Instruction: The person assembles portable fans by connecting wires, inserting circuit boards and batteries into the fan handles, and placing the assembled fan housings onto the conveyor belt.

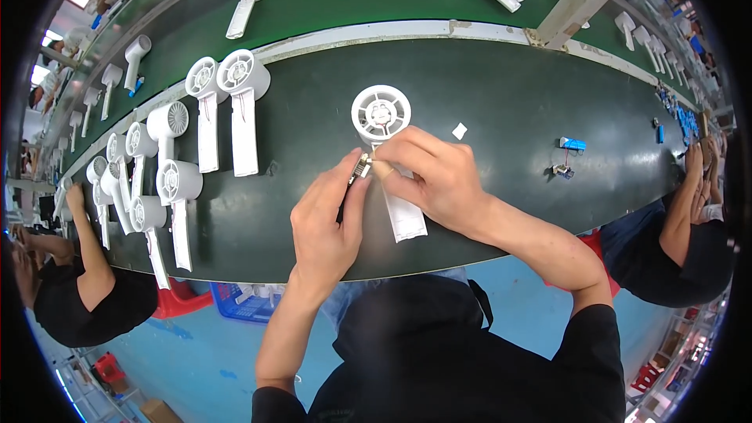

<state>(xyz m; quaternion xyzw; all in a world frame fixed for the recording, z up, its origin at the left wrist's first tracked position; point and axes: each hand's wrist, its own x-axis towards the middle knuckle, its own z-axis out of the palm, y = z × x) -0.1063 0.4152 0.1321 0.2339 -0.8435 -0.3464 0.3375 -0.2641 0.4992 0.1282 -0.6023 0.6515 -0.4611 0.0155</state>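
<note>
My left hand (323, 219) pinches a small circuit board (361, 167) with metal parts between thumb and fingers. A dark strip runs down from the board along the palm. My right hand (442, 176) is closed, its thumb and fingertips meeting at the board's upper end; whatever they grip is too small to name. Just beyond both hands lies a white handheld fan housing (381, 116), its round head showing spokes and a centre with thin wires. Its open handle (405, 219) runs under my right hand toward me, partly hidden.
Several white fan housings (178, 182) lie at the left, others on the green belt (337, 0) beyond the ledge. To the right are a white scrap (460, 131), a blue battery (573, 143) and a wired board (562, 171). Co-workers sit at both sides; a blue basket (227, 301) stands below.
</note>
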